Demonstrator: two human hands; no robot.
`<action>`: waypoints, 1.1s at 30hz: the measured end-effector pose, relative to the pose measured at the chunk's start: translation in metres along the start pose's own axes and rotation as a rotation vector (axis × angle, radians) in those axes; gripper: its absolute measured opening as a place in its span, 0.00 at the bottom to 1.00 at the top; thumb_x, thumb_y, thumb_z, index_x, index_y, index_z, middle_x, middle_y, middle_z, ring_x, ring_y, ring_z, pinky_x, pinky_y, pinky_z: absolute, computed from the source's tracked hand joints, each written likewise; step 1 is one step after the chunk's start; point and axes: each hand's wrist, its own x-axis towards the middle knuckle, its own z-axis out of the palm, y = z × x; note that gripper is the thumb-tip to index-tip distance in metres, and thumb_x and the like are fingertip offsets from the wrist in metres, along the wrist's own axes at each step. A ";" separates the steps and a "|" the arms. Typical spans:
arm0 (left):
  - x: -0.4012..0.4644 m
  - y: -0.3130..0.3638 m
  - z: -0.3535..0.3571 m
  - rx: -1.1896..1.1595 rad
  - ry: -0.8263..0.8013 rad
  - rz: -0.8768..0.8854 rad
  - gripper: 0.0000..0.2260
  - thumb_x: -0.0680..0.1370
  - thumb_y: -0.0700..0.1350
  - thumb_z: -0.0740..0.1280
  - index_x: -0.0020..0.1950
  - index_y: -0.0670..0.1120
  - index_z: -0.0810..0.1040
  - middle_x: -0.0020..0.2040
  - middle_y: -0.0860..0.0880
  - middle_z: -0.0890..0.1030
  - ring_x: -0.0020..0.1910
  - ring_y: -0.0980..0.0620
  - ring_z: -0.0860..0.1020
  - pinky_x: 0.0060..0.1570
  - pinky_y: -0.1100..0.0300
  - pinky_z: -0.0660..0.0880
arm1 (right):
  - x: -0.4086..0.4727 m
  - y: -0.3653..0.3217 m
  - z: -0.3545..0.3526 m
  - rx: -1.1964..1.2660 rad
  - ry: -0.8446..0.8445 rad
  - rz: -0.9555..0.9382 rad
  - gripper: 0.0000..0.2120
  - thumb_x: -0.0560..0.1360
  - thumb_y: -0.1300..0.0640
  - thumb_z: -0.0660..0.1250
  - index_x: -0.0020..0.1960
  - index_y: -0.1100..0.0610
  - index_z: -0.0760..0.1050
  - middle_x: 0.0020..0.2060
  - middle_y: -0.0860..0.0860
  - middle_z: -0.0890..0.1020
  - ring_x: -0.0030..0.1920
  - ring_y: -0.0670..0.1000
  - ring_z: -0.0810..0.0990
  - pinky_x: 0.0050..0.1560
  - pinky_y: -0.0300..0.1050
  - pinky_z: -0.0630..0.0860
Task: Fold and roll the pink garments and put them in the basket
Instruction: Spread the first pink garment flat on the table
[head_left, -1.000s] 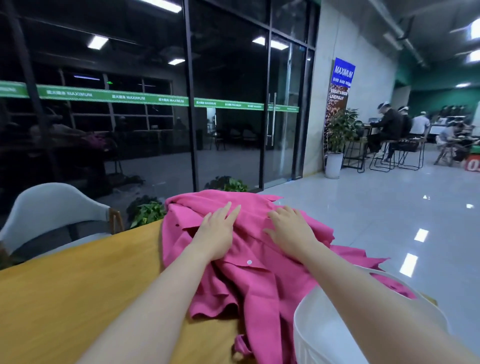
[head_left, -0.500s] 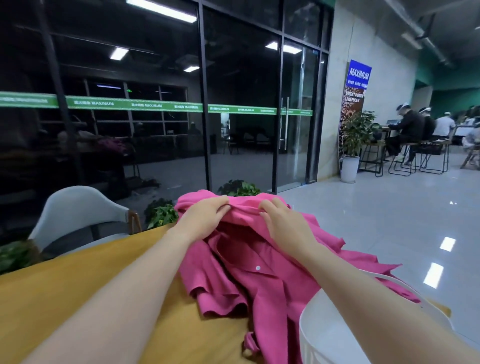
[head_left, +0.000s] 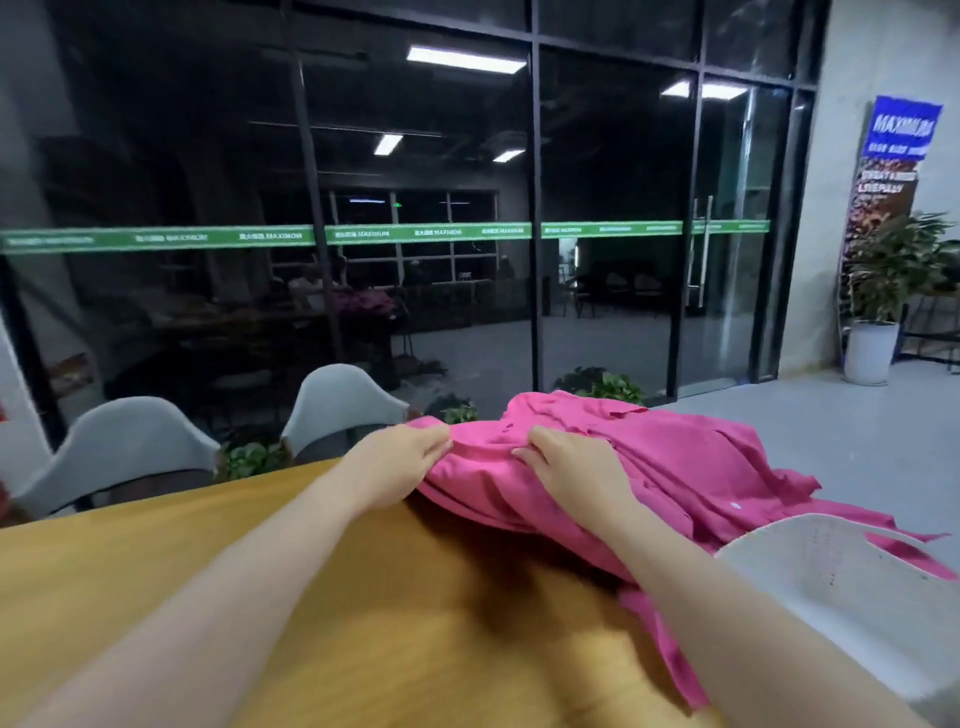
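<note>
Tabletop: hands (head_left: 483, 467) gripping pink garment (head_left: 675, 467).

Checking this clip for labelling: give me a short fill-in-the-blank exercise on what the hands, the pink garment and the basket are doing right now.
1. Both hands, the left hand and the right hand, grip the edge of the ____ garment.
2. The garment lies on a ____ table.
3. The white basket sits on the person's ____ side.
4. The garment is not yet in the ____.

Missing words: pink; wooden; right; basket
</note>
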 end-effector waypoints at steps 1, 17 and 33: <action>-0.021 -0.005 0.001 0.021 -0.018 -0.011 0.11 0.87 0.54 0.54 0.54 0.52 0.73 0.50 0.47 0.83 0.49 0.43 0.80 0.47 0.49 0.74 | -0.009 -0.015 0.002 0.042 -0.032 -0.004 0.14 0.84 0.43 0.58 0.53 0.50 0.77 0.47 0.50 0.85 0.46 0.57 0.84 0.40 0.49 0.69; -0.325 -0.028 0.035 -0.132 -0.058 -0.234 0.14 0.86 0.56 0.54 0.46 0.49 0.69 0.42 0.50 0.79 0.44 0.47 0.78 0.47 0.48 0.73 | -0.161 -0.191 0.040 0.357 -0.323 -0.143 0.16 0.81 0.38 0.61 0.45 0.50 0.75 0.39 0.50 0.84 0.44 0.57 0.81 0.41 0.51 0.72; -0.269 0.023 0.008 -0.287 -0.093 -0.697 0.28 0.76 0.73 0.59 0.35 0.48 0.70 0.38 0.46 0.81 0.39 0.43 0.78 0.42 0.52 0.74 | -0.217 -0.251 -0.054 0.752 -0.659 -0.353 0.09 0.80 0.45 0.67 0.49 0.50 0.81 0.39 0.43 0.82 0.40 0.44 0.78 0.44 0.42 0.74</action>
